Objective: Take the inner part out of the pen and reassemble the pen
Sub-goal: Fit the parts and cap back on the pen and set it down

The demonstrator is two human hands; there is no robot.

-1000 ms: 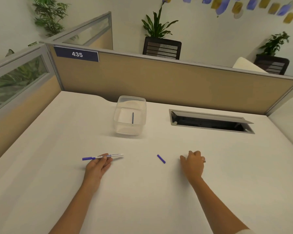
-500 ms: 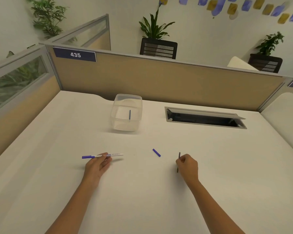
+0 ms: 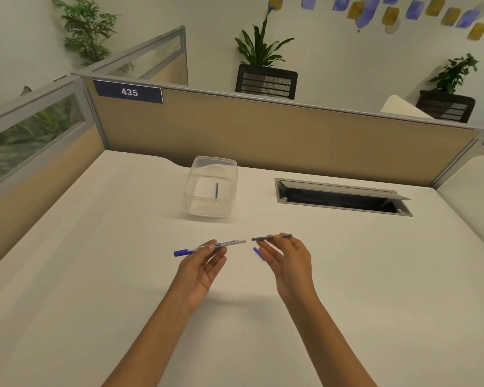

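My left hand (image 3: 200, 268) holds the white pen barrel (image 3: 229, 243) with its blue cap pointing left, raised above the white desk. My right hand (image 3: 289, 261) pinches a thin dark inner rod (image 3: 263, 237) held level, its left tip a short gap from the barrel's open right end. A small blue end plug (image 3: 257, 252) lies on the desk between my hands, partly behind my right fingers.
A clear plastic box (image 3: 196, 188) stands at the back centre with a thin blue rod (image 3: 216, 190) inside. To its right is an open cable hatch (image 3: 341, 198) in the desk. Beige partition walls (image 3: 263, 135) close off the back and left.
Both hands have lifted off the desk and come together. My right hand picked the dark rod up from the desk and turned it level toward the barrel's open end.
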